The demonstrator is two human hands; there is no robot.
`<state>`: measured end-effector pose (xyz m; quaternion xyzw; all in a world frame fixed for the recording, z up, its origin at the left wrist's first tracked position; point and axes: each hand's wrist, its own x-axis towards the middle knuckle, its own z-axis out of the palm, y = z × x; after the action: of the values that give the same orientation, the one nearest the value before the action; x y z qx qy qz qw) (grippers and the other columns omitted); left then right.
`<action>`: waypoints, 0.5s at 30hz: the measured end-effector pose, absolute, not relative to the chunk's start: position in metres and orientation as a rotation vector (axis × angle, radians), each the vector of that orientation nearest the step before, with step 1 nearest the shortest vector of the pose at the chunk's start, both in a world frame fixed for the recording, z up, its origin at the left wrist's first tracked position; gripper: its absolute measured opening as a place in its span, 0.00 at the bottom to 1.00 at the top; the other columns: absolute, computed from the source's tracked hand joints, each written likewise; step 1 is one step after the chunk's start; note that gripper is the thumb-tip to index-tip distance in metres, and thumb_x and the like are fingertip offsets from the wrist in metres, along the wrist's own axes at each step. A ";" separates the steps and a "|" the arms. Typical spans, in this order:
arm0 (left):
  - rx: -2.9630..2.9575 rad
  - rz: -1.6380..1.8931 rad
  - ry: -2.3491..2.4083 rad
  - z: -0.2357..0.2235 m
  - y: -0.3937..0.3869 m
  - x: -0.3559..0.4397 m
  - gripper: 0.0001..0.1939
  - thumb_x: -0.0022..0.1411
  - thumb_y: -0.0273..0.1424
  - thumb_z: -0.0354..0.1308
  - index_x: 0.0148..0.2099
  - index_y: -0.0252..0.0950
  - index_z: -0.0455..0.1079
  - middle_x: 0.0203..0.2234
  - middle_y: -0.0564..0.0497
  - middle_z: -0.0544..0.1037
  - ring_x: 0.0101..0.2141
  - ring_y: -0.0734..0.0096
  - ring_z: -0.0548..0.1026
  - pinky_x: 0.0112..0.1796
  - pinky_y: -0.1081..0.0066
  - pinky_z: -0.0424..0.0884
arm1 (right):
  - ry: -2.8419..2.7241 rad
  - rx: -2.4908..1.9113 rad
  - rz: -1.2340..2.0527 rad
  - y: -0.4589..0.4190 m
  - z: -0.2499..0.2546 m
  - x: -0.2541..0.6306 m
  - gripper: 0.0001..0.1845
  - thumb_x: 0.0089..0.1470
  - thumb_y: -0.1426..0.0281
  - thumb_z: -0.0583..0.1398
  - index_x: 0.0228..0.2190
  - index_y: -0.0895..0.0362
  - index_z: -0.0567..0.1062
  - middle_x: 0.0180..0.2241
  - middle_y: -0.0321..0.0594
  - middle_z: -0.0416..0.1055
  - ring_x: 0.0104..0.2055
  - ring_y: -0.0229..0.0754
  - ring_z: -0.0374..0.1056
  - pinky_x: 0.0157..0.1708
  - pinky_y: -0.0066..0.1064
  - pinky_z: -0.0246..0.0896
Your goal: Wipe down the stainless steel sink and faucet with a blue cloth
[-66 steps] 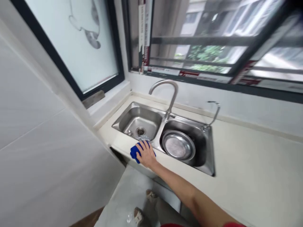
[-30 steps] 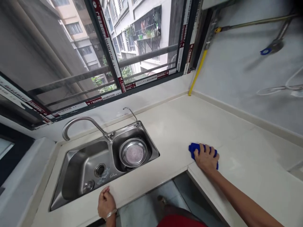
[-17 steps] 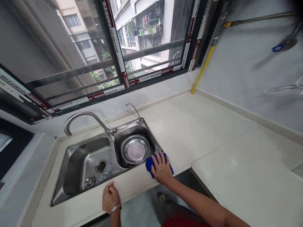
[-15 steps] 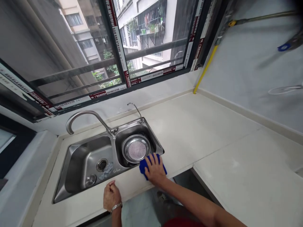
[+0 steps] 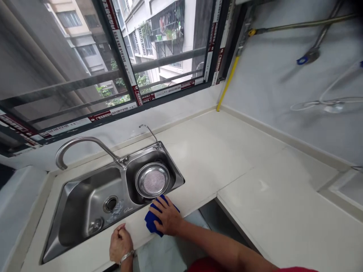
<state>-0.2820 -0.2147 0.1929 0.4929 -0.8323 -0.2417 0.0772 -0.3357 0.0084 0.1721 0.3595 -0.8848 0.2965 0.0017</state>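
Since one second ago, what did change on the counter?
The right hand slid the blue cloth leftward along the counter, from the corner section to the sink front edge. The left hand stayed on the edge; the strainer bowl stayed put.
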 end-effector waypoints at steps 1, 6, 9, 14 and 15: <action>1.483 -0.725 -2.493 0.193 -0.215 -0.283 0.22 0.61 0.39 0.44 0.48 0.47 0.77 0.45 0.45 0.81 0.29 0.59 0.71 0.29 0.62 0.60 | -2.792 1.072 0.908 0.024 0.171 -0.337 0.33 0.62 0.54 0.52 0.65 0.49 0.57 0.68 0.43 0.54 0.72 0.55 0.40 0.70 0.60 0.34; 1.476 -0.732 -2.480 0.193 -0.216 -0.283 0.22 0.60 0.40 0.45 0.49 0.48 0.77 0.47 0.46 0.80 0.28 0.59 0.70 0.29 0.63 0.61 | -2.865 0.779 0.709 0.109 0.164 -0.340 0.33 0.59 0.60 0.56 0.64 0.47 0.59 0.67 0.41 0.56 0.71 0.54 0.44 0.69 0.58 0.37; 1.482 -0.720 -2.475 0.190 -0.218 -0.283 0.23 0.60 0.41 0.45 0.49 0.48 0.77 0.46 0.46 0.81 0.26 0.60 0.68 0.28 0.63 0.60 | -2.871 0.612 0.560 0.171 0.158 -0.337 0.33 0.61 0.62 0.54 0.66 0.46 0.56 0.68 0.40 0.55 0.71 0.53 0.45 0.69 0.57 0.39; 1.443 -0.686 -2.483 0.186 -0.220 -0.284 0.23 0.59 0.42 0.46 0.49 0.48 0.77 0.43 0.46 0.81 0.23 0.63 0.66 0.26 0.64 0.59 | -2.811 0.512 0.454 0.240 0.145 -0.338 0.33 0.63 0.56 0.53 0.66 0.48 0.56 0.67 0.39 0.59 0.69 0.48 0.49 0.67 0.48 0.46; 1.433 -0.682 -2.481 0.186 -0.220 -0.284 0.23 0.59 0.41 0.46 0.49 0.48 0.78 0.43 0.47 0.81 0.23 0.63 0.65 0.26 0.64 0.59 | -2.802 0.487 0.457 0.242 0.142 -0.339 0.31 0.63 0.56 0.53 0.65 0.48 0.59 0.65 0.38 0.61 0.68 0.47 0.50 0.66 0.46 0.47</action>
<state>-0.2844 -0.2198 0.1857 0.4841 -0.8384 -0.2306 0.0980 -0.3393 0.2424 0.1420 0.1676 -0.9645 0.1572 0.1301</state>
